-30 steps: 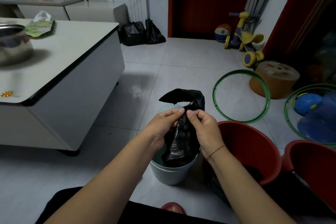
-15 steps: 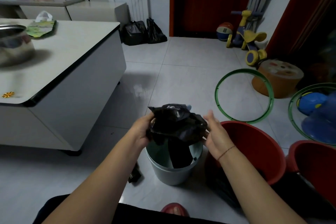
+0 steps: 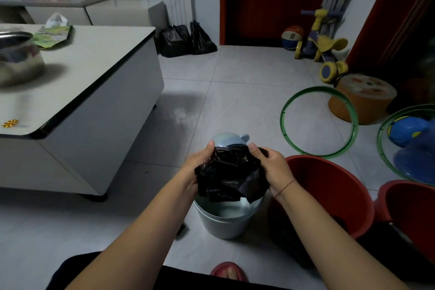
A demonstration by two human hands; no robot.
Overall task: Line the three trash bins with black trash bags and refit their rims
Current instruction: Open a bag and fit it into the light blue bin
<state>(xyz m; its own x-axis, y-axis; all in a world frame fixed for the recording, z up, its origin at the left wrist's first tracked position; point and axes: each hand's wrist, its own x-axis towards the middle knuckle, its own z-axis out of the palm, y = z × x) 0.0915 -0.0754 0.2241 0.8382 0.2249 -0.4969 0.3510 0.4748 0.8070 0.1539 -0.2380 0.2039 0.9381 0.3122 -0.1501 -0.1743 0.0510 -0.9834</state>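
A crumpled black trash bag (image 3: 229, 175) hangs just above the small pale-blue bin (image 3: 226, 221) on the floor. My left hand (image 3: 200, 165) grips the bag's left side and my right hand (image 3: 273, 167) grips its right side, thumbs on top. A pale-blue rim or lid (image 3: 227, 140) lies behind the bag. Two red bins stand to the right, one (image 3: 329, 193) beside the blue bin, the other (image 3: 409, 209) at the frame edge. A green rim ring (image 3: 286, 113) lies flat on the tiles; a second green ring (image 3: 382, 148) lies farther right.
A white low table (image 3: 98, 73) with a steel pot (image 3: 18, 56) fills the left. Two filled black bags (image 3: 186, 39) sit by the red door. A ride-on toy (image 3: 323, 47), a ball (image 3: 292, 36), an orange stool (image 3: 362, 99) and a blue toy (image 3: 414, 146) crowd the right. My red slipper (image 3: 229, 272) is below.
The bag was held as a hanging strip a second ago; both hands have since spread apart, bunched it wider and lifted its lower end out of the blue bin.
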